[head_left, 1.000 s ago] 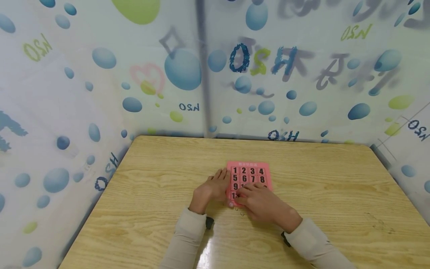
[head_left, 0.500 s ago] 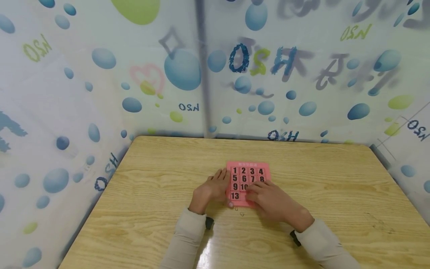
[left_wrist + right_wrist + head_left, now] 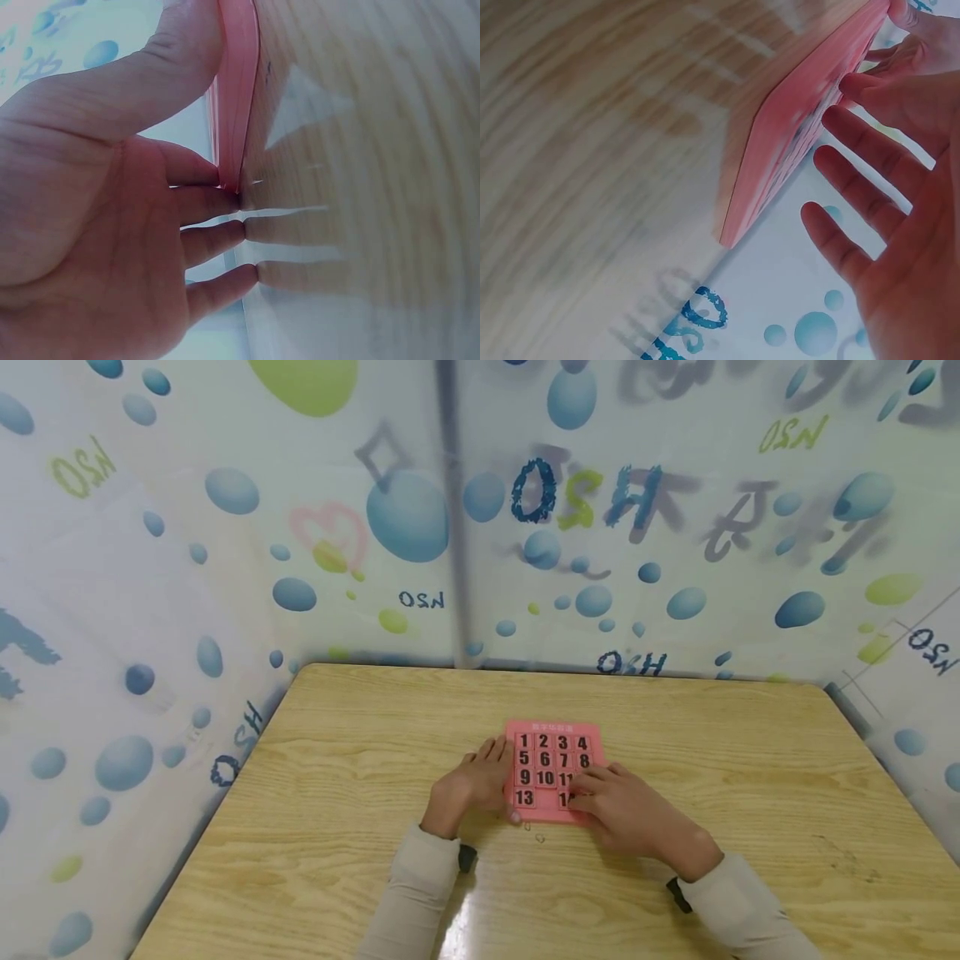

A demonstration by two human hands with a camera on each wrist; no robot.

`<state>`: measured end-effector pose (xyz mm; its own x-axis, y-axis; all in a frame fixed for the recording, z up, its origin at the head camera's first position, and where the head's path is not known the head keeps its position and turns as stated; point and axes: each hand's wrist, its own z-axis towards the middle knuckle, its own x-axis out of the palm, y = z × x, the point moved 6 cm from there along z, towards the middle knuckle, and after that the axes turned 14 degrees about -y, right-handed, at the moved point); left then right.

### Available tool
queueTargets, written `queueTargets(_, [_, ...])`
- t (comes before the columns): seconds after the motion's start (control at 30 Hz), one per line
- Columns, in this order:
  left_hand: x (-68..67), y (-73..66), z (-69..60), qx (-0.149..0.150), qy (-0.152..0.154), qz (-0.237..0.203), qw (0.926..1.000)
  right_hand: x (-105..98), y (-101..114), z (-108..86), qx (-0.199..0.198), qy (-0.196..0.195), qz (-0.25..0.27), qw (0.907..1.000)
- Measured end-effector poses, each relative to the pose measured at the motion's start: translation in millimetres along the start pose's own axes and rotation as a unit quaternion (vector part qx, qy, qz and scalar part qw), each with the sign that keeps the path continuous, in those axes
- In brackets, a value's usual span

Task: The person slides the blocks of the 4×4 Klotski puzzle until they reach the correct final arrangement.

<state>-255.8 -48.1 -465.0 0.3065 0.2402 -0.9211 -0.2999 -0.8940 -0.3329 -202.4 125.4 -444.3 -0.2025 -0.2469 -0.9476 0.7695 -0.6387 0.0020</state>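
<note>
A pink sliding number puzzle (image 3: 553, 727) lies flat on the table, its black-numbered tiles facing up. My left hand (image 3: 480, 781) rests along its left side; in the left wrist view the thumb (image 3: 180, 45) touches the puzzle's pink edge and straight fingertips meet the tabletop. My right hand (image 3: 626, 810) reaches over the lower right of the puzzle, its fingertips on the tiles there. A bare slot shows in the bottom row between the 13 tile (image 3: 524, 798) and a partly covered tile (image 3: 564, 800). The right fingers hide the tiles at the lower right.
The wood-grain table (image 3: 360, 718) has a shiny surface. Behind and beside it hang pale curtains (image 3: 337, 635) printed with blue and green drops and lettering. Small ring marks (image 3: 539, 838) show on the tabletop before the puzzle.
My right hand has moved to the right across the bottom row, uncovering the 13, 10 and the bare slot. The left hand and the puzzle frame have stayed in place.
</note>
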Motion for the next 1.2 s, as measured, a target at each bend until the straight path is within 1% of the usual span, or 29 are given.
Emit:
queueTargets(0.27, [-0.2, 1.0, 1.0, -0.002, 0.004, -0.004, 1.0, 1.4, 1.7, -1.2, -0.009, -0.011, 0.008, 0.9999])
queueTargets(0.37, [-0.9, 1.0, 0.6, -0.004, 0.002, -0.009, 1.0, 2.6, 2.5, -0.9, -0.006, -0.012, 0.009, 0.9999])
queueTargets(0.6, [-2.2, 0.5, -1.2, -0.004, -0.001, -0.018, 0.9998, 4.6, 4.9, 1.3, 0.002, 0.001, 0.017, 0.9998])
queueTargets(0.83, [-2.0, -0.1, -1.5, -0.002, 0.001, -0.015, 0.9999, 5.6, 7.8, 4.2, 0.002, 0.01, 0.02, 0.9997])
queueTargets(1.2, [-3.4, -1.1, -2.2, 0.001, 0.001, -0.008, 1.0, 6.6, 12.8, 10.4, -0.005, 0.001, 0.019, 0.9998])
